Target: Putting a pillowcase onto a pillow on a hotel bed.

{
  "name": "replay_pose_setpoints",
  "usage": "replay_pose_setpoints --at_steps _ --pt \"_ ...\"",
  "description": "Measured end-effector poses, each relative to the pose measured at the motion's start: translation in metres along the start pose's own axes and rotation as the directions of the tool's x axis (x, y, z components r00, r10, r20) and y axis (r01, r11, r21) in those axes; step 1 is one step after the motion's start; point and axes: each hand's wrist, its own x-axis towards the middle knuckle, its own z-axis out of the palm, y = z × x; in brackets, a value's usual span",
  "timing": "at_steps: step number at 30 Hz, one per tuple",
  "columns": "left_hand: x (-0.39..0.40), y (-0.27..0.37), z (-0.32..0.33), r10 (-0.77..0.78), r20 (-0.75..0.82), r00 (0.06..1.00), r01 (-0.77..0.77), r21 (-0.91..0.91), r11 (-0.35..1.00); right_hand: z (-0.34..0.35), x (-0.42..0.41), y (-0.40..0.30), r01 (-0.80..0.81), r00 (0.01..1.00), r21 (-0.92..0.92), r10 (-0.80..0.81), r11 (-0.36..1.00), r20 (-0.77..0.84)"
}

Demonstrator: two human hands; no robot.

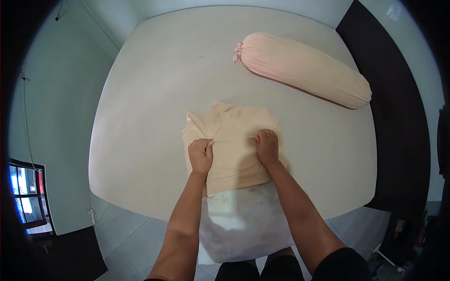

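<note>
A peach fabric cover (235, 123), wrinkled and bunched at its far end, lies partly over a whitish, faintly stained pillow (242, 224). The pillow's near part shows uncovered and hangs over the bed's near edge above the person's legs. My left hand (201, 154) grips the cover on its left side, thumb and fingers pinching the cloth. On the right side my right hand (267, 145) is closed on the same cloth, its fingertips curled in and partly hidden. How far the pillow reaches inside the cover cannot be seen.
A peach bolster (302, 70), tied at its left end, lies on the bed (140, 116) at the far right. A dark headboard (393, 123) borders the bed on the right, walls stand behind and at left, and a tiled floor (130, 235) shows below the near edge.
</note>
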Motion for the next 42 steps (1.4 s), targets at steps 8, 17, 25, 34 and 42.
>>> replay_pose_setpoints --at_steps 8,17,25,34,42 --pt "-0.003 0.055 -0.059 0.022 0.069 0.997 -0.011 -0.158 0.987 -0.067 0.0 -0.013 0.106 0.993 0.199 -0.112 0.974 0.021" --pt "0.011 0.088 -0.098 0.0 0.173 0.985 0.03 -0.169 0.985 -0.121 0.026 -0.028 0.087 0.96 0.414 -0.187 0.906 0.207" --pt "0.034 0.119 -0.123 -0.137 0.367 0.92 0.201 -0.142 0.969 -0.155 0.052 -0.034 -0.043 0.889 0.36 -0.129 0.932 0.44" --pt "0.071 0.011 -0.016 0.003 0.073 0.997 -0.013 0.134 0.991 -0.069 0.01 -0.023 0.047 0.93 0.467 -0.209 0.883 0.302" --pt "-0.016 0.036 0.021 -0.179 0.395 0.901 -0.024 0.459 0.888 -0.051 0.074 -0.006 -0.424 0.658 0.207 0.143 0.882 0.739"
